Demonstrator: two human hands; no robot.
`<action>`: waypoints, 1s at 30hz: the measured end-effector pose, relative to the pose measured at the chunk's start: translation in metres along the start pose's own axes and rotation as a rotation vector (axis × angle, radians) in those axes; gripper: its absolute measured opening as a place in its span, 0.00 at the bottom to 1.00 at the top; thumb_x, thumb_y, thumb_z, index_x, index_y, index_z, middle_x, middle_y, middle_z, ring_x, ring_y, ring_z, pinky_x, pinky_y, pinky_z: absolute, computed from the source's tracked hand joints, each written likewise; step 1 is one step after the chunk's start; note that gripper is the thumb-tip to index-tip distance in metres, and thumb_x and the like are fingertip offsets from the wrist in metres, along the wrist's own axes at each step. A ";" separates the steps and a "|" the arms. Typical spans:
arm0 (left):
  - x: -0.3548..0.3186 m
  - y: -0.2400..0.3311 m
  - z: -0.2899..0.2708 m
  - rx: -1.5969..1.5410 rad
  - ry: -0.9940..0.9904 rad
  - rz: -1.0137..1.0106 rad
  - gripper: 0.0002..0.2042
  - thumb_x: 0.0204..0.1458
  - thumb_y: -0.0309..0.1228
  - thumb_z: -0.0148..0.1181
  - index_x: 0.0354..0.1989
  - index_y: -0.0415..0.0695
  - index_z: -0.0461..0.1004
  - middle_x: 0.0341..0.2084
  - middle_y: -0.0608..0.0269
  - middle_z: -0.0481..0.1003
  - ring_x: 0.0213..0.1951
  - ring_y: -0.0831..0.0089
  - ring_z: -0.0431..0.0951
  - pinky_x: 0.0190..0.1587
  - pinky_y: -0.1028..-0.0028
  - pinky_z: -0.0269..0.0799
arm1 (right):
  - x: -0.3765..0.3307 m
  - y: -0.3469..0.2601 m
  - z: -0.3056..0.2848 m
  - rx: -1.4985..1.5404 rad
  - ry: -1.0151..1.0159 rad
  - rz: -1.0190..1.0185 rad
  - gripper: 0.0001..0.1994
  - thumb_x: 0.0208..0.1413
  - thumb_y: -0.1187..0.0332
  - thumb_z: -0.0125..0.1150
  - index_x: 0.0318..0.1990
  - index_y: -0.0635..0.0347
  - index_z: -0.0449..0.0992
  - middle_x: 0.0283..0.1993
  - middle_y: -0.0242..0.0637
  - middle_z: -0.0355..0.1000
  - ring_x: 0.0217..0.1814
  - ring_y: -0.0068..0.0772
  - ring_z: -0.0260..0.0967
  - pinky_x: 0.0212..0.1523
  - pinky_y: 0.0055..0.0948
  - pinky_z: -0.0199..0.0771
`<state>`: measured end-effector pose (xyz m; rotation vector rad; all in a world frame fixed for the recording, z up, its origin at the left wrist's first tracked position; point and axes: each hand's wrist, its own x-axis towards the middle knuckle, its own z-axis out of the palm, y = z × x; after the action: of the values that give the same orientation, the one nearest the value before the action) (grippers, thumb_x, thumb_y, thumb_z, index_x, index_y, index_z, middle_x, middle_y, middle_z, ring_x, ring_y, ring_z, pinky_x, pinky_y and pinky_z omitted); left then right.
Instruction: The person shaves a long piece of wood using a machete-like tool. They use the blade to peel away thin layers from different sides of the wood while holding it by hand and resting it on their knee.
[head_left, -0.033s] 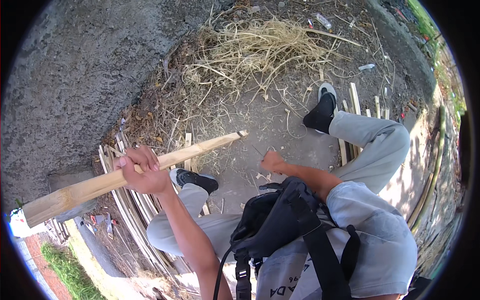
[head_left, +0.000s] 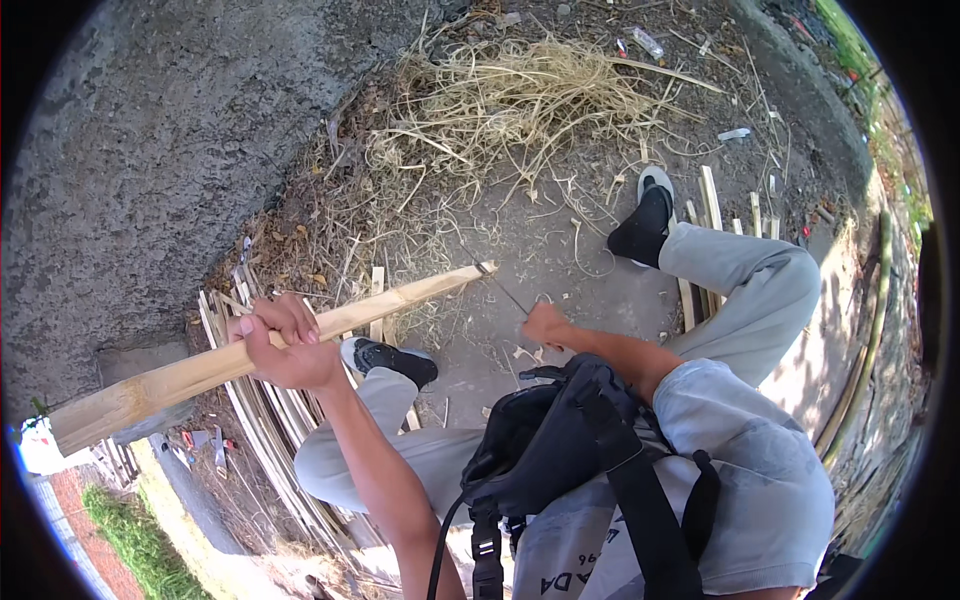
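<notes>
Head view: the left grip point(head_left: 285, 345) clasps a bamboo pole point(head_left: 410, 292) passing through it; the clenched right grip point(head_left: 545, 325) holds a thin blade point(head_left: 509, 297) at the far tip. A loosened left hold could make the blade skid.

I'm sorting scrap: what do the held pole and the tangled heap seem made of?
Pole: probably bamboo, possibly wood; pale, fairly smooth, with node-like marks. Heap: likely dry plant shavings, matt and straw-coloured, judging by its thin curling strips.

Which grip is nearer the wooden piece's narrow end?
Right. The right grip is just below and right of the narrow end in the picture; the left grip holds the wooden piece around its middle.
</notes>
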<state>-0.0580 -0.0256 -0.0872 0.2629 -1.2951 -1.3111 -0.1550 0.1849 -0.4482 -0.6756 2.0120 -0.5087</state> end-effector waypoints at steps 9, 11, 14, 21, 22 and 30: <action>0.001 0.003 -0.016 0.022 0.045 0.015 0.07 0.57 0.32 0.45 0.29 0.47 0.59 0.08 0.68 0.51 0.08 0.79 0.48 0.10 0.80 0.44 | -0.051 -0.082 -0.023 0.171 0.127 -0.101 0.24 0.58 0.51 0.48 0.37 0.70 0.75 0.25 0.59 0.72 0.33 0.61 0.73 0.37 0.50 0.72; 0.000 0.004 -0.011 0.022 0.052 0.015 0.06 0.57 0.33 0.45 0.29 0.48 0.59 0.08 0.68 0.51 0.08 0.79 0.49 0.10 0.80 0.44 | -0.062 -0.100 -0.031 0.213 0.148 -0.125 0.25 0.61 0.50 0.43 0.43 0.68 0.73 0.28 0.58 0.73 0.36 0.62 0.73 0.39 0.52 0.72; 0.000 0.006 -0.014 0.022 0.044 0.020 0.06 0.57 0.33 0.45 0.30 0.48 0.60 0.08 0.68 0.51 0.08 0.80 0.49 0.10 0.80 0.44 | -0.065 -0.104 -0.022 0.263 0.140 -0.328 0.24 0.63 0.51 0.40 0.50 0.65 0.68 0.29 0.59 0.73 0.38 0.64 0.71 0.40 0.54 0.71; 0.001 -0.004 -0.017 -0.028 -0.008 0.032 0.06 0.58 0.33 0.45 0.29 0.48 0.59 0.08 0.68 0.51 0.08 0.80 0.49 0.10 0.80 0.44 | -0.005 -0.007 0.012 0.116 0.247 -0.099 0.26 0.65 0.53 0.36 0.35 0.68 0.76 0.28 0.62 0.71 0.35 0.67 0.69 0.39 0.55 0.70; -0.001 0.003 -0.020 -0.007 0.009 0.033 0.06 0.58 0.33 0.45 0.29 0.48 0.59 0.08 0.68 0.51 0.08 0.80 0.49 0.10 0.80 0.44 | -0.016 -0.017 0.008 0.088 0.197 -0.105 0.28 0.65 0.53 0.36 0.30 0.70 0.76 0.28 0.63 0.71 0.36 0.67 0.69 0.40 0.55 0.70; 0.001 0.002 -0.003 0.029 0.069 0.008 0.07 0.57 0.32 0.45 0.28 0.48 0.57 0.08 0.68 0.51 0.08 0.80 0.49 0.10 0.81 0.44 | -0.021 -0.008 0.008 0.159 0.293 -0.018 0.30 0.64 0.51 0.36 0.26 0.72 0.75 0.29 0.64 0.70 0.38 0.68 0.69 0.41 0.55 0.70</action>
<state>-0.0544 -0.0272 -0.0864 0.3204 -1.2572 -1.2667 -0.1372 0.1915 -0.4336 -0.5461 2.2084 -0.8080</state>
